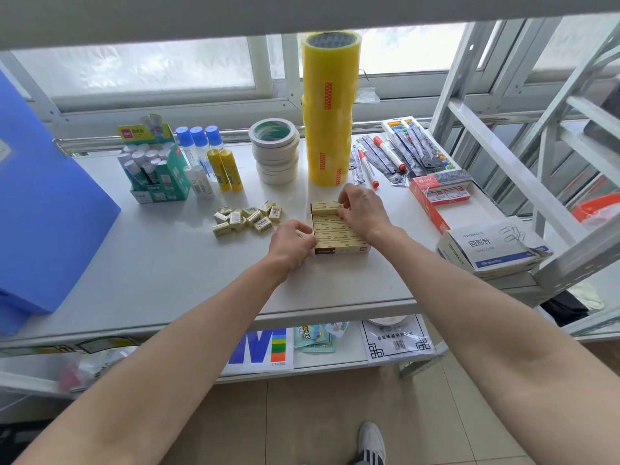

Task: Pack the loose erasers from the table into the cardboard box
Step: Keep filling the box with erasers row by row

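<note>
Cardboard box [339, 234], table [167, 263] centre, filled with cream erasers in rows; loose erasers [248, 218] at its 9 o'clock. Left hand [293, 245] curled against the box's side, right hand [360, 208] pinching an eraser; fingertips partly hidden.

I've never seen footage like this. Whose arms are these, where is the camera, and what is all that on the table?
No machine here: a person wears a camera on the head, so this single picture looks down along their own bare arms. The left hand steadies the near-left side of a small cardboard box on the white table, while the right hand presses pale yellow erasers into rows inside it. Whether either hand actually grips an eraser is hidden by the fingers. A pile of loose erasers still waits to the left. Behind stand glue sticks, masking tape rolls, a tall stack of yellow tape and red-capped markers.
</note>
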The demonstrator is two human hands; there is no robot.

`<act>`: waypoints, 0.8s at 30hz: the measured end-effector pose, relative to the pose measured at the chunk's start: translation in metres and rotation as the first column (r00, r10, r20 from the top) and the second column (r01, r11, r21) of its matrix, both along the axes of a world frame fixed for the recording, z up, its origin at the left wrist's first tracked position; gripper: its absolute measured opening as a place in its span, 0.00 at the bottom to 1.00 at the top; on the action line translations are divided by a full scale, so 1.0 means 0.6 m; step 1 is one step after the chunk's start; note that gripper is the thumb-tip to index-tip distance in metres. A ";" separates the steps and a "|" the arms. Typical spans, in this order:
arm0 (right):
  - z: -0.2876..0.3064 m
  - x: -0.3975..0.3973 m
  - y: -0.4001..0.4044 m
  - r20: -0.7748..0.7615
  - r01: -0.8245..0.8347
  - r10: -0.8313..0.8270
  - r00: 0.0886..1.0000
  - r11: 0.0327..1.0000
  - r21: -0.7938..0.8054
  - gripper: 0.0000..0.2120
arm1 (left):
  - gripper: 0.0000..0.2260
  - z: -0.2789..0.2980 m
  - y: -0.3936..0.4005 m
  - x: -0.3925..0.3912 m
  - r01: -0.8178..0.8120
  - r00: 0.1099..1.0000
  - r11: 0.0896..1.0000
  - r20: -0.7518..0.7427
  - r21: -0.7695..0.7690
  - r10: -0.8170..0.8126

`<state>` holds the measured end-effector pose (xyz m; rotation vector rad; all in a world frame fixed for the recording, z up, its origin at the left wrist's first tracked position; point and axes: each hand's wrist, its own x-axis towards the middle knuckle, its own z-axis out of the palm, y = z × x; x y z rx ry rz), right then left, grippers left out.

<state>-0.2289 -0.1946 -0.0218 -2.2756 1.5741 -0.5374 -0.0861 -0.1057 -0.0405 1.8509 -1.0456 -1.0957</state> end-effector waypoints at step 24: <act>0.014 0.050 0.111 0.462 -0.321 0.197 0.864 0.925 0.205 0.12 | 0.42 0.036 0.038 0.035 0.053 0.721 0.997 -0.688 -0.062 -0.081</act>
